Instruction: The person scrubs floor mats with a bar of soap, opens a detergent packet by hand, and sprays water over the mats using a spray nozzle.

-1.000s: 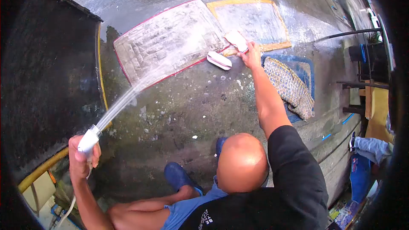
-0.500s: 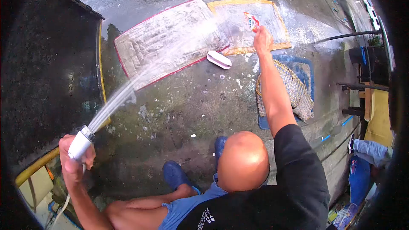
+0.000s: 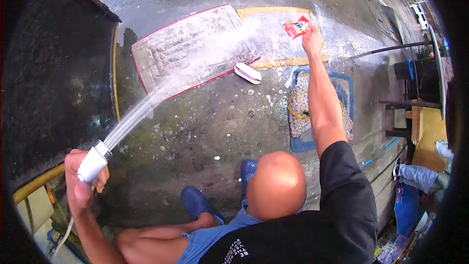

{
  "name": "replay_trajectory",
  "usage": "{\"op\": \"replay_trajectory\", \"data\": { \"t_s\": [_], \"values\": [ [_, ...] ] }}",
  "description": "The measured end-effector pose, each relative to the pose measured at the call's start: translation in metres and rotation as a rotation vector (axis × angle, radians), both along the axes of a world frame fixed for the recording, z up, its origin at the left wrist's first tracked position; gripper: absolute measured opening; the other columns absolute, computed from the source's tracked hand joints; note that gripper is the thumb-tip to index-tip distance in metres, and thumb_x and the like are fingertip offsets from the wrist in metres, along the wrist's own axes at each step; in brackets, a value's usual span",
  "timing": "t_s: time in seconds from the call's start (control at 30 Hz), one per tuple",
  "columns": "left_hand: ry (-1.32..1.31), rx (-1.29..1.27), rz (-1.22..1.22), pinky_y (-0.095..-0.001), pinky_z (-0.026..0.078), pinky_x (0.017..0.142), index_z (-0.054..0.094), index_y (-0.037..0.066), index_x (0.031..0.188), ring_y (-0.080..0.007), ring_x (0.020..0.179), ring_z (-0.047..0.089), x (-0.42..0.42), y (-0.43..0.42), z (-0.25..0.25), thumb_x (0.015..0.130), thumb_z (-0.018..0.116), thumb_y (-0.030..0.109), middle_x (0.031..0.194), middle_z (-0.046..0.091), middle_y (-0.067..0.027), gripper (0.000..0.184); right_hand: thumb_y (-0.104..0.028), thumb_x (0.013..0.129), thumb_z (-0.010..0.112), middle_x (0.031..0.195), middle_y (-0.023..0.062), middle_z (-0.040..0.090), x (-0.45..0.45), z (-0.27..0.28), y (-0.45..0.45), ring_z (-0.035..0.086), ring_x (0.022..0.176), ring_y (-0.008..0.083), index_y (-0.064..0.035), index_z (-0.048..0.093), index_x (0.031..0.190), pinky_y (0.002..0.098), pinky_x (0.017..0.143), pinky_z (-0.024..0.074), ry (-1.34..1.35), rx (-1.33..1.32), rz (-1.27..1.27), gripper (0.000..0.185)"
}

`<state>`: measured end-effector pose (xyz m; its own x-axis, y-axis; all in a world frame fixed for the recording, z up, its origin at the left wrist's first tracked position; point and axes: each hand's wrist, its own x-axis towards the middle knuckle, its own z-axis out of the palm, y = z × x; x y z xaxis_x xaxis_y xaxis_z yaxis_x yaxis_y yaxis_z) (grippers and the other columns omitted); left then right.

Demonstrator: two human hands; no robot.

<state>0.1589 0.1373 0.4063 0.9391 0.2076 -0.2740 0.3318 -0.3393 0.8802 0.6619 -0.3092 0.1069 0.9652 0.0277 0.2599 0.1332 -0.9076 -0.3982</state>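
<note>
My left hand (image 3: pixel 85 178) is wrapped round a white shower head (image 3: pixel 94 164), from which a jet of water streams up and right. The water lands on a grey quilted mat (image 3: pixel 161 49) with red edging. Beside it, partly overlapped, lies a mat with an orange border (image 3: pixel 281 62). Over this second mat my outstretched right hand (image 3: pixel 311 40) grips a red and white sachet (image 3: pixel 296 28) at one end. Whether powder is falling from it I cannot make out. An oval white and pink object, seemingly a scrub brush (image 3: pixel 248 74), lies at the quilted mat's lower edge.
A braided rug (image 3: pixel 299 110) lies on a blue-edged mat (image 3: pixel 304 145) under my right forearm. A dark panel with a yellow edge (image 3: pixel 116 68) stands at left. Blue clogs (image 3: pixel 198 201) are on my feet. Wooden boards and another person's leg (image 3: pixel 415 175) show at right.
My right hand has moved slightly right and down, and the sachet has turned from upright to more sideways. The spray keeps running from my left hand. The view has shifted a little.
</note>
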Motion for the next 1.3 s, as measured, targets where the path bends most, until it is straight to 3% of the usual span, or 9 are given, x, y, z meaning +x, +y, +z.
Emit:
{"op": "replay_trajectory", "data": {
  "t_s": [0.13, 0.3, 0.43, 0.7, 0.8, 0.93, 1.0, 1.1, 1.3],
  "values": [
    [-0.01, -0.02, -0.002, -0.0232, 0.031, 0.04, 0.049, 0.01, 0.05, -0.0081, 0.039, 0.047, -0.005, 0.005, -0.006, 0.074, 0.05, 0.091, 0.044, 0.047, 0.0026, 0.085, -0.026, 0.091, 0.057, 0.091, 0.0279, 0.069, 0.006, -0.028, -0.019, 0.067, 0.091, 0.0447, -0.0026, 0.071, 0.089, 0.0517, 0.08, 0.0508, -0.051, 0.01, 0.052, 0.027],
    [-0.03, -0.039, 0.018, -0.0233, 0.032, 0.04, 0.051, 0.01, 0.051, -0.0081, 0.039, 0.048, -0.011, 0.002, -0.016, 0.074, 0.05, 0.092, 0.044, 0.047, 0.0029, 0.085, -0.03, 0.087, 0.063, 0.087, 0.0211, 0.072, -0.024, -0.118, -0.071, 0.071, 0.081, 0.0373, -0.0082, 0.069, 0.077, 0.0475, 0.074, 0.0537, 0.189, -0.528, 0.085, 0.024],
    [-0.003, 0.021, 0.002, -0.0234, 0.034, 0.039, 0.049, 0.01, 0.048, -0.0094, 0.038, 0.049, -0.009, 0.0, -0.023, 0.075, 0.044, 0.093, 0.042, 0.047, 0.002, 0.088, -0.029, 0.083, 0.071, 0.087, 0.0201, 0.072, -0.067, -0.132, -0.06, 0.071, 0.081, 0.0379, -0.0068, 0.069, 0.081, 0.0494, 0.074, 0.0539, 0.194, 0.066, -0.112, 0.023],
    [-0.018, -0.159, 0.102, -0.0234, 0.035, 0.033, 0.052, 0.006, 0.048, -0.0116, 0.033, 0.047, -0.013, 0.001, -0.031, 0.069, 0.05, 0.095, 0.04, 0.048, -0.0011, 0.091, -0.021, 0.085, 0.066, 0.081, 0.0253, 0.067, -0.113, -0.071, -0.036, 0.066, 0.084, 0.0476, -0.0068, 0.067, 0.095, 0.0531, 0.074, 0.0506, 0.028, 0.234, -0.216, 0.018],
    [-0.176, -0.238, -0.041, -0.0238, 0.036, 0.032, 0.052, 0.004, 0.049, -0.0122, 0.032, 0.046, -0.007, 0.008, -0.027, 0.069, 0.051, 0.094, 0.04, 0.047, -0.0025, 0.092, -0.021, 0.086, 0.068, 0.075, 0.0193, 0.068, -0.134, -0.057, -0.071, 0.067, 0.069, 0.0287, -0.0038, 0.067, 0.089, 0.045, 0.063, 0.0503, 0.004, 0.326, -0.312, 0.018],
    [-0.257, -0.284, 0.067, -0.0248, 0.039, 0.034, 0.047, 0.003, 0.107, -0.0118, 0.038, 0.045, -0.031, 0.023, -0.041, 0.078, 0.052, 0.085, 0.054, 0.048, -0.0027, 0.087, -0.019, 0.092, 0.064, 0.07, 0.0153, 0.068, -0.116, -0.064, -0.113, 0.063, 0.062, 0.0192, -0.002, 0.069, 0.084, 0.0401, 0.057, 0.0487, -0.004, 0.649, -0.264, 0.019],
    [-0.188, -0.205, 0.122, -0.0242, 0.038, 0.034, 0.05, 0.004, 0.069, -0.0123, 0.036, 0.048, -0.019, 0.006, -0.034, 0.078, 0.053, 0.086, 0.048, 0.05, -0.0033, 0.083, -0.021, 0.096, 0.06, 0.071, 0.0136, 0.07, -0.105, -0.037, -0.103, 0.066, 0.061, 0.0191, -0.0021, 0.07, 0.089, 0.0373, 0.056, 0.0508, 0.056, 0.447, -0.214, 0.022],
    [-0.157, -0.119, 0.084, -0.0244, 0.04, 0.037, 0.053, 0.003, 0.053, -0.0127, 0.038, 0.052, -0.007, -0.003, -0.028, 0.081, 0.053, 0.083, 0.048, 0.053, -0.0047, 0.084, -0.027, 0.097, 0.059, 0.072, 0.013, 0.071, -0.07, -0.007, -0.083, 0.069, 0.062, 0.0183, -0.0031, 0.072, 0.094, 0.0341, 0.058, 0.0535, 0.071, 0.213, -0.125, 0.027],
    [-0.105, -0.036, 0.017, -0.0266, 0.041, 0.04, 0.056, 0.004, 0.055, -0.0139, 0.04, 0.053, 0.0, -0.011, -0.012, 0.084, 0.053, 0.08, 0.048, 0.054, -0.0045, 0.082, -0.033, 0.092, 0.066, 0.082, 0.0125, 0.074, -0.024, -0.016, -0.011, 0.069, 0.066, 0.0281, -0.0094, 0.071, 0.107, 0.0399, 0.064, 0.0549, 0.186, 0.221, 0.137, 0.028]
  ]
}}
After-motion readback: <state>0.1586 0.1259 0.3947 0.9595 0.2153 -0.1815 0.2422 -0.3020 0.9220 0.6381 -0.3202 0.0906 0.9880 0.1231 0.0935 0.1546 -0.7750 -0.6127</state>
